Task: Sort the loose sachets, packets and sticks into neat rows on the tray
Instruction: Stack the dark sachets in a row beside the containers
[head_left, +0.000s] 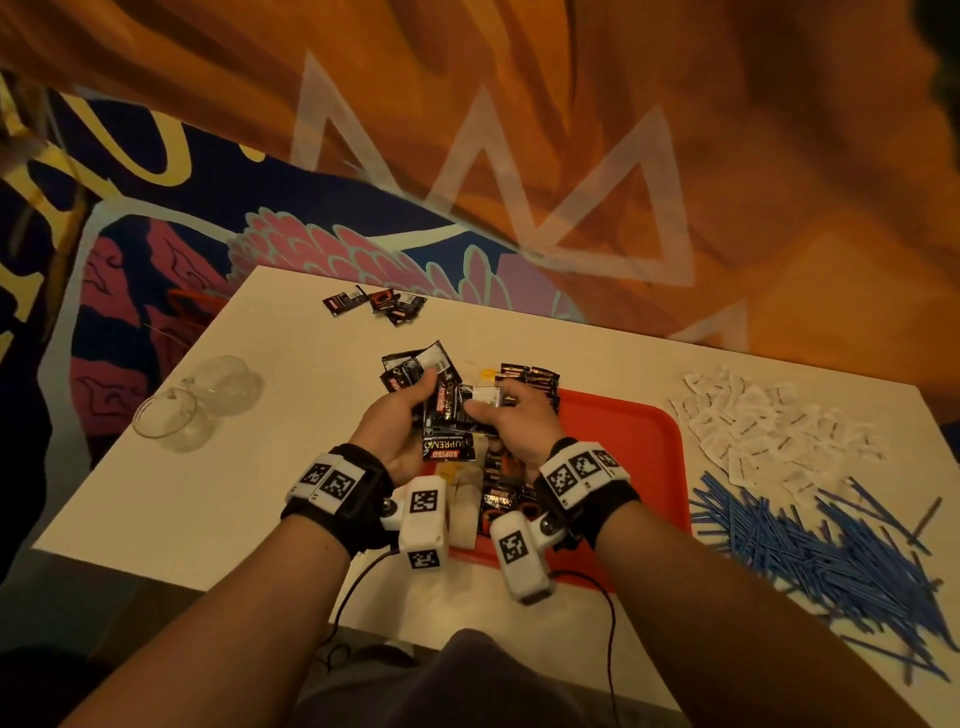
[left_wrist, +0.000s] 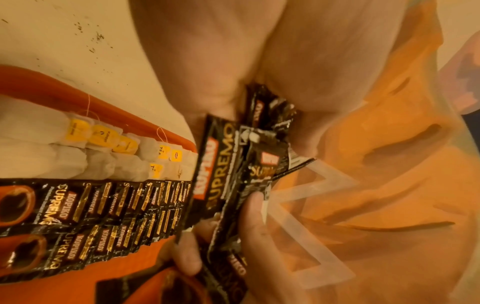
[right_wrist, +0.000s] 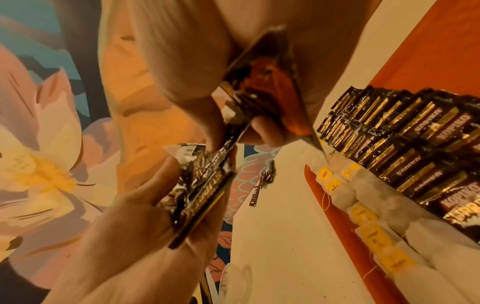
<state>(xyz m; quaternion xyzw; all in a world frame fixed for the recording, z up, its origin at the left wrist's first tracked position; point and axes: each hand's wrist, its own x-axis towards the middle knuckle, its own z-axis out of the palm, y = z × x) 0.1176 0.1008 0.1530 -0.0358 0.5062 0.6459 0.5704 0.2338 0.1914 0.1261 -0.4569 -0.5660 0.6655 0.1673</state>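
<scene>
Both hands hold a fanned bundle of black Kopiko coffee sachets (head_left: 448, 410) above the left end of the red tray (head_left: 641, 441). My left hand (head_left: 402, 415) grips the bundle (left_wrist: 228, 164) from the left, thumb on top. From the right, my right hand (head_left: 511, 418) pinches sachets (right_wrist: 262, 90) at the bundle's end. On the tray below lie overlapping rows of black sachets (left_wrist: 103, 207) and a row of tea bags with yellow tags (left_wrist: 103, 142). The same rows of sachets (right_wrist: 415, 133) and tea bags (right_wrist: 376, 216) show in the right wrist view.
A heap of white sachets (head_left: 769, 431) and a pile of blue sticks (head_left: 831, 545) lie on the white table right of the tray. Loose black sachets (head_left: 374, 304) sit near the far edge. Clear glass bowls (head_left: 197, 405) stand at the left. Cables hang off the near edge.
</scene>
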